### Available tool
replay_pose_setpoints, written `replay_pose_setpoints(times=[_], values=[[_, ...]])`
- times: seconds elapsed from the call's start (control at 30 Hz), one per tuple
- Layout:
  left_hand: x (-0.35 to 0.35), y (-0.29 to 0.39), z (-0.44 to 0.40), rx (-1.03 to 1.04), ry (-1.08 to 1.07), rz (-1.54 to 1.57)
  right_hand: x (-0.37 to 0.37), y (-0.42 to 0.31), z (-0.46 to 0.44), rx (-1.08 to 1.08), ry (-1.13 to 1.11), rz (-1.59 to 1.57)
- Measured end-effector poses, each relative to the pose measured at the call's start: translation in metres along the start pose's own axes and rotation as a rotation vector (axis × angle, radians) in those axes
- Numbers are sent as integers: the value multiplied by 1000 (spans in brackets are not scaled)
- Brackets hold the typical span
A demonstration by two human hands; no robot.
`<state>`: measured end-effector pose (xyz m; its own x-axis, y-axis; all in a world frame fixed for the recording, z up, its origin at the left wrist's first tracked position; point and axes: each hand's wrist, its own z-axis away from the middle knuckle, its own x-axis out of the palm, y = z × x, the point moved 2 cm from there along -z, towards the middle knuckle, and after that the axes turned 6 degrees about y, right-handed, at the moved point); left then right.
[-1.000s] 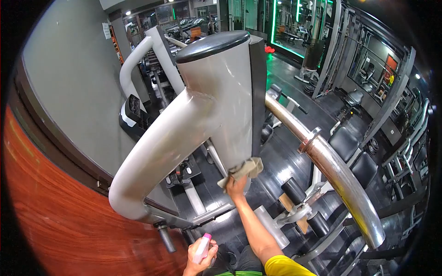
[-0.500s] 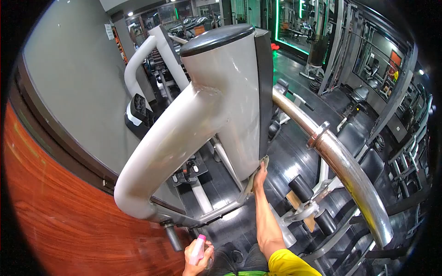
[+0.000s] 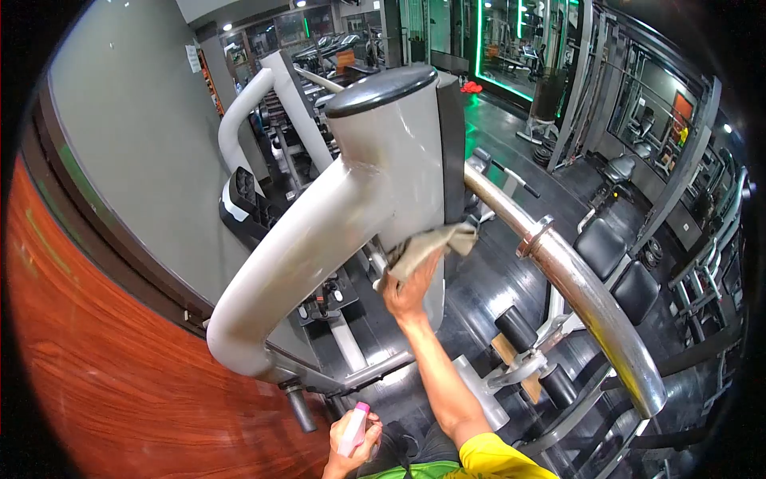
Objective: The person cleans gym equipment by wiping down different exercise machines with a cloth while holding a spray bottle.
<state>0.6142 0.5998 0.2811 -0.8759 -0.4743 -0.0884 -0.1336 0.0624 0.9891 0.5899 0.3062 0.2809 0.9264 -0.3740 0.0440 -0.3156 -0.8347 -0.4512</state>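
Note:
My right hand (image 3: 407, 294) presses a beige cloth (image 3: 427, 249) against the lower part of the upright column of a light grey gym machine (image 3: 399, 172). Part of the cloth hangs loose past the column's right side. The column has a glossy black cap, and a thick curved tube bends down from it to the left. Low in the view, my left hand (image 3: 341, 457) is wrapped round a small pink-capped bottle (image 3: 353, 429), held tilted near my body.
A worn chrome bar (image 3: 590, 291) sweeps out on the machine's right. Black foam rollers (image 3: 519, 328) sit below it. A reddish wood panel (image 3: 120, 343) and grey wall stand on the left. Black padded seats (image 3: 600, 247) and other gym equipment are farther right.
My right hand and the cloth have moved up and left, from the column's lower edge onto its face. My left hand with the bottle has shifted slightly right.

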Motion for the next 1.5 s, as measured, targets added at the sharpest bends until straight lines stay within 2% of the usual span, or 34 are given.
replay_pose_setpoints(times=[0.1,0.13,0.2,0.27,0.3,0.33,0.43,0.53,0.57,0.6,0.63,0.67,0.7,0.8,0.87,0.93,1.0,1.07,1.13,1.17,1.2,1.27,1.3,1.33,1.4,1.47,1.5], values=[[-1,1,-1,-11,-26,-33,0,-38,-76,-151,-74,41],[0,-2,-2,-6,-25,-28,3,-40,-92,-192,-123,-57],[2,-4,-7,158,22,-57,1,-71,-138,-271,-89,-45],[5,8,-13,158,23,-36,2,-97,-176,-315,-112,46],[6,15,-15,148,19,-20,4,-108,-192,-314,-100,52],[7,21,-17,151,21,-18,6,-110,-203,-216,-161,-35],[9,36,-23,181,34,-36,7,-106,-206,-261,-81,-31],[11,46,-27,181,23,9,0,-74,-151,-268,-79,-1],[12,53,-29,162,19,36,-3,-54,-124,-226,-148,-46],[14,57,-29,141,14,61,-7,-30,-87,-179,-262,63],[15,60,-30,144,16,65,-18,-17,-60,-188,-283,176],[16,62,-30,155,15,62,-18,17,-17,-203,-393,129],[16,65,-31,169,14,57,-32,-8,-34,-157,-335,107],[19,80,-32,219,5,29,-24,3,-32,-170,-300,80],[20,82,-36,255,6,1,-14,-16,-75,-156,-325,170],[20,86,-36,289,10,-29,-8,-38,-119,-192,-171,30],[21,91,-37,211,35,10,-4,-59,-161,-169,-111,-66],[20,90,-41,255,33,-15,2,-57,-178,13,-260,-49],[20,86,-46,305,31,-42,-5,-89,-212,-17,-143,-62],[20,82,-47,333,43,-55,-9,-104,-235,-182,-77,-107],[20,80,-48,358,54,-67,-10,-107,-250,-186,-91,-53],[22,90,-49,305,41,-34,-19,-126,-284,-161,-338,133],[22,94,-50,253,29,-5,-13,-122,-295,-169,-336,131],[22,95,-50,252,29,-3,-15,-133,-307,-97,-434,63],[22,95,-51,265,27,21,-4,-136,-308,-277,-523,118],[23,98,-52,250,31,36,-2,-138,-300,-420,-490,175],[23,99,-51,235,37,47,-11,-152,-298,-463,-479,101]])
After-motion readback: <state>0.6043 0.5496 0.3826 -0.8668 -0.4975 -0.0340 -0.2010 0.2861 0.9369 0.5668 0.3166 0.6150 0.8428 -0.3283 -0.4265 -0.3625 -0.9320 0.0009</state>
